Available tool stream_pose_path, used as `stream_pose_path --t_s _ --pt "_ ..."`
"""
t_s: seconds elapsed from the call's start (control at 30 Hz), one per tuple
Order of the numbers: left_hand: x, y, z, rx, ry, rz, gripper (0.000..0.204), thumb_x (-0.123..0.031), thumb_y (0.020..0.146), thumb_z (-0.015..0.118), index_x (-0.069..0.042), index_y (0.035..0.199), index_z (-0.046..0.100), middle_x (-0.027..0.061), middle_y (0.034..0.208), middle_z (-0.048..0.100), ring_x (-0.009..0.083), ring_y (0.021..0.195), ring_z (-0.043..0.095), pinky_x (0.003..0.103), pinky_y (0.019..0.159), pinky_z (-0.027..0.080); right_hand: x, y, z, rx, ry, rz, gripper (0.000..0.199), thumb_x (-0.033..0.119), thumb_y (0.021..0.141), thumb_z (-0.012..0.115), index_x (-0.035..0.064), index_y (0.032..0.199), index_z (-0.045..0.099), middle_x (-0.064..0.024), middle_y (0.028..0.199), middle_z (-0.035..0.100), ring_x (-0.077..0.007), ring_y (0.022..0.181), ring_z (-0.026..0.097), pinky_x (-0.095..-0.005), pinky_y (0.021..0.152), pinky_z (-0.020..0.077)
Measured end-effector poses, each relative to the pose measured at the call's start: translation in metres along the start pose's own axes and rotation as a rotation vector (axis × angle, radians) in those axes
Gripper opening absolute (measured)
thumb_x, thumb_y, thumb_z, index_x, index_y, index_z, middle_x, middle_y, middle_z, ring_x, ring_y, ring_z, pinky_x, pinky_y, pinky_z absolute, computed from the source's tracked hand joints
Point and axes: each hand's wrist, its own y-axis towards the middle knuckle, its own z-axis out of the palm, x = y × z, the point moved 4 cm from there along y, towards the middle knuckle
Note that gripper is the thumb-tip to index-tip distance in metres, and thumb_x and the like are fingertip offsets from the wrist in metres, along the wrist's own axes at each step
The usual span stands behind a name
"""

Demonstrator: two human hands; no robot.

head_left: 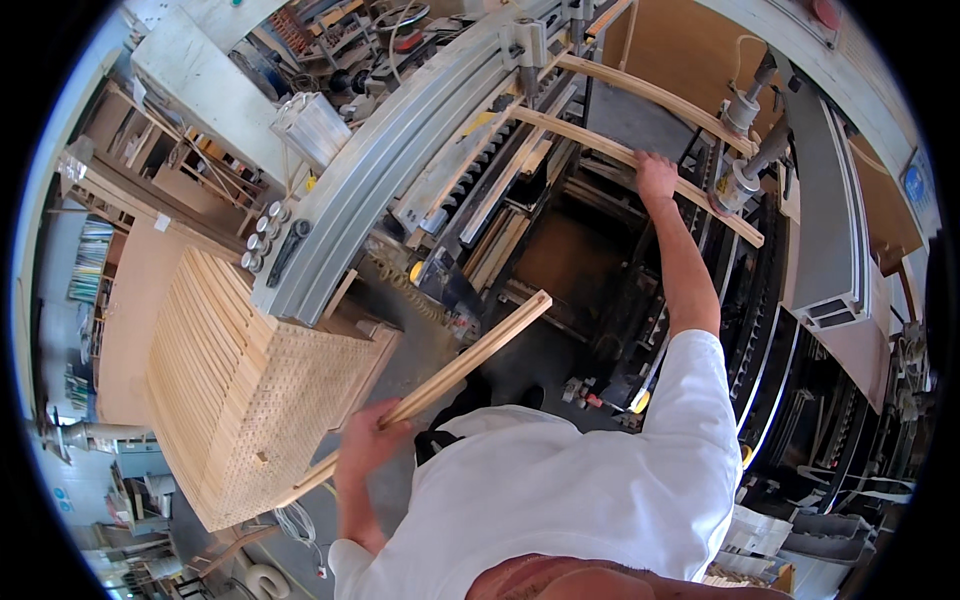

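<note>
White short-sleeved shirt, loose fit, bare forearms, black strap at chest

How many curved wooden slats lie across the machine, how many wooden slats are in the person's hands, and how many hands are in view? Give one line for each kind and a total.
Curved wooden slats across the machine: 2 (upper slat, lower slat)
Held wooden slat: 1, in the left hand
Hands: 2 (the right hand rests on the lower slat)
Total: 5

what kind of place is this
Most likely a woodworking shop: the left hand holds a wooden slat, a big stack of slats stands beside it, and the right hand rests on a curved strip in a machine.
</note>
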Motion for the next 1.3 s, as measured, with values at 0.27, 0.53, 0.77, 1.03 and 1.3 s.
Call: stream_pose_path --t_s 0.27,0.53,0.77,1.03,1.3 --pt "0.034 -0.095 -0.134 -0.253 -0.492 -0.135 0.043 -0.002 0.073 0.083 -0.001 0.114 0.069 -0.0022 0.094 0.066 0.0088 0.084 0.059 0.026 0.076 0.049 0.013 0.006 -0.009 0.148 -0.037 0.039 0.025 0.014 0.089 0.055 0.0165 0.112 0.065 -0.0104 0.11 0.068 -0.0318 0.107 0.064 -0.0471 0.089 0.0474" --pt "0.142 -0.088 -0.268 -0.665 -0.639 -0.037 0.038 -0.022 0.091 0.07 0.004 0.117 0.063 0.0021 0.088 0.063 0.0116 0.072 0.059 0.027 0.067 0.049 0.065 -0.023 -0.044 -0.148 0.465 0.029 0.041 0.025 0.093 0.061 0.0079 0.129 0.058 -0.0191 0.112 0.064 -0.039 0.1 0.063 -0.0476 0.085 0.0509" --pt "0.268 0.045 -0.37 -0.854 -0.522 -0.244 0.035 -0.025 0.084 0.071 0.006 0.099 0.068 0.0069 0.077 0.066 0.0153 0.059 0.06 0.029 0.053 0.049 0.204 -0.14 -0.123 -0.003 0.914 0.036 0.027 0.011 0.092 0.066 -0.003 0.115 0.066 -0.0163 0.104 0.07 -0.0253 0.093 0.068 -0.0342 0.083 0.0533" --pt "0.357 0.217 -0.408 -0.846 -0.027 -0.491 0.046 -0.038 0.072 0.071 0.007 0.08 0.071 0.0201 0.074 0.07 0.0288 0.065 0.07 0.037 0.063 0.056 0.277 -0.296 -0.158 0.231 0.891 0.202 0.024 0.008 0.088 0.069 -0.0013 0.11 0.068 -0.0141 0.097 0.071 -0.0198 0.082 0.067 -0.0311 0.078 0.0533" --pt "0.359 0.257 -0.415 -0.628 0.035 -0.466 0.056 -0.045 0.08 0.066 0.006 0.102 0.071 0.0264 0.104 0.07 0.0356 0.103 0.067 0.041 0.092 0.051 0.288 -0.394 -0.164 0.357 0.9 0.434 0.03 0.011 0.088 0.069 -0.0011 0.115 0.067 -0.0138 0.098 0.072 -0.0204 0.088 0.068 -0.0302 0.082 0.0527"
